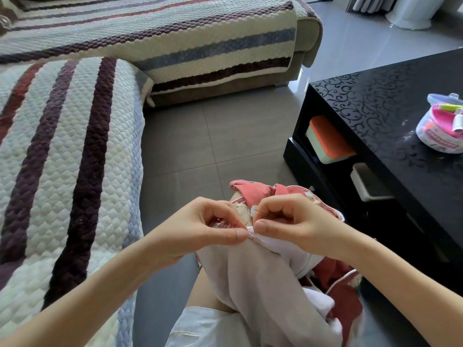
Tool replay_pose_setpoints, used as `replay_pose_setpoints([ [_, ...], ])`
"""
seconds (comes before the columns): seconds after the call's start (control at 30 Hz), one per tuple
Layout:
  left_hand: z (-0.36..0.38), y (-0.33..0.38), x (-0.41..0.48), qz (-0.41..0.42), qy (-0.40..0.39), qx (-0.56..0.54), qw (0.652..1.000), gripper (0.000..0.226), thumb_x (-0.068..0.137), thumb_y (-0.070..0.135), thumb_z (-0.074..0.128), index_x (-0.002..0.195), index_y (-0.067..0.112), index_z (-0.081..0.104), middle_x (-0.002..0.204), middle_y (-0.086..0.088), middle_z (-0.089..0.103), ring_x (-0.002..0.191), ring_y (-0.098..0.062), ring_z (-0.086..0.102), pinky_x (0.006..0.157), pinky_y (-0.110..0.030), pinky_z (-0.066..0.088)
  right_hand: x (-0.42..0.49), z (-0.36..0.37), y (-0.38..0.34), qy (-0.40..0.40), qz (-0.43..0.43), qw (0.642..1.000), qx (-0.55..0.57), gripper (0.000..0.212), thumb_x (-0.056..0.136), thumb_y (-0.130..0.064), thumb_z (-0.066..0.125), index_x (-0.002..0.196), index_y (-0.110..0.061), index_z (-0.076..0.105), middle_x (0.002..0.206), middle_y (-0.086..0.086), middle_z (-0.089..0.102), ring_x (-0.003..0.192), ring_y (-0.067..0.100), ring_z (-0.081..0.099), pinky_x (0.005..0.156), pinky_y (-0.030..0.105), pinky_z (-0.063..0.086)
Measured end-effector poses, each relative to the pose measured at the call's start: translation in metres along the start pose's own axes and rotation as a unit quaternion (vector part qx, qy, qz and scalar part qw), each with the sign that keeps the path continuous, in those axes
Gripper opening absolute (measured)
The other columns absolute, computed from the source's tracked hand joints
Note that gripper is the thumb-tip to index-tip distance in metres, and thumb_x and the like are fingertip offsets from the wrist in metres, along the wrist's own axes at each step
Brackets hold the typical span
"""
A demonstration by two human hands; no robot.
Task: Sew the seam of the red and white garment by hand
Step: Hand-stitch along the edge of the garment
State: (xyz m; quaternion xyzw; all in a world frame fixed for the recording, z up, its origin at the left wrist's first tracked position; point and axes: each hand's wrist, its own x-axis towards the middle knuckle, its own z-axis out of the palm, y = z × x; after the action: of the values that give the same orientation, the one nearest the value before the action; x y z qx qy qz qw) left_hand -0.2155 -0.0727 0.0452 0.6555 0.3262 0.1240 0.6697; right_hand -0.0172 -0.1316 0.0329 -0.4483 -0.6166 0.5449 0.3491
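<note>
The red and white garment [255, 279] lies bunched over my lap, its pale lining facing up and red fabric showing behind and to the right. My left hand [213, 226] pinches the folded seam edge between thumb and curled fingers. My right hand [288, 221] is right beside it, thumb pressed on the same seam, and its fingers pinch a thin needle [260, 210] that crosses the fabric just above the seam. The two thumbs nearly touch. The thread is too fine to make out.
A striped quilted sofa cover [70, 159] fills the left side. A black patterned coffee table [375, 101] stands to the right, with a clear sewing kit tub [441, 126] on top and an orange-lidded box [328, 139] on its shelf. Grey tiled floor [213, 136] lies between.
</note>
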Motion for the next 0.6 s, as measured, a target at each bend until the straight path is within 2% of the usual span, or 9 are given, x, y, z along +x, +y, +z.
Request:
replay_pose_setpoints([
  [0.07,0.001,0.001,0.0,0.001,0.003,0.033,0.999,0.013,0.064,0.028,0.08,0.072,0.02,0.075,0.077,0.001,0.065,0.075,-0.008,0.057,0.069,-0.018,0.043,-0.002,-0.002,-0.008,0.002,0.001,1.0,0.03,0.008,0.083,-0.014,0.061,0.075,-0.013,0.063,0.068,-0.002,0.057,0.066,0.005,0.051,0.061,0.015,0.042],
  [0.2,0.004,0.004,-0.001,0.017,0.009,0.062,0.998,0.01,0.069,0.017,0.078,0.066,0.025,0.073,0.07,0.008,0.065,0.067,-0.002,0.057,0.064,-0.014,0.043,-0.006,-0.007,-0.025,0.013,0.031,0.994,0.106,0.015,0.08,-0.016,0.059,0.066,-0.019,0.064,0.059,-0.01,0.054,0.054,0.001,0.045,0.052,0.012,0.034],
  [0.3,0.004,0.008,-0.001,0.018,0.01,0.065,0.998,0.012,0.069,0.015,0.077,0.064,0.025,0.072,0.068,0.008,0.065,0.066,-0.002,0.057,0.063,-0.014,0.043,-0.006,-0.009,-0.03,0.008,0.051,0.988,0.144,0.02,0.079,-0.016,0.058,0.061,-0.021,0.062,0.054,-0.009,0.044,0.05,0.005,0.032,0.048,0.014,0.027],
  [0.4,0.004,0.007,-0.001,0.012,0.015,0.078,0.997,0.012,0.069,0.016,0.077,0.063,0.025,0.071,0.064,0.009,0.063,0.063,-0.002,0.055,0.061,-0.015,0.042,-0.007,-0.011,-0.03,-0.004,0.059,0.979,0.197,0.018,0.08,-0.016,0.058,0.062,-0.016,0.06,0.055,-0.004,0.034,0.051,0.01,0.022,0.047,0.015,0.021],
  [0.53,0.004,0.009,-0.004,-0.012,0.005,0.055,0.998,0.01,0.067,0.018,0.078,0.061,0.022,0.071,0.061,0.008,0.06,0.06,-0.003,0.052,0.058,-0.014,0.04,-0.006,-0.019,-0.025,0.005,0.058,0.97,0.238,0.029,0.071,-0.028,0.077,0.062,-0.013,0.054,0.059,0.002,0.026,0.054,0.013,0.017,0.046,0.014,0.024],
  [0.6,0.004,0.01,-0.006,-0.028,0.006,0.02,0.999,0.009,0.065,0.016,0.079,0.062,0.02,0.072,0.06,0.008,0.061,0.059,-0.002,0.054,0.058,-0.013,0.041,-0.003,-0.022,-0.017,0.058,0.06,0.979,0.188,0.023,0.076,-0.023,0.074,0.063,-0.014,0.058,0.055,0.0,0.034,0.05,0.01,0.022,0.046,0.017,0.02],
])
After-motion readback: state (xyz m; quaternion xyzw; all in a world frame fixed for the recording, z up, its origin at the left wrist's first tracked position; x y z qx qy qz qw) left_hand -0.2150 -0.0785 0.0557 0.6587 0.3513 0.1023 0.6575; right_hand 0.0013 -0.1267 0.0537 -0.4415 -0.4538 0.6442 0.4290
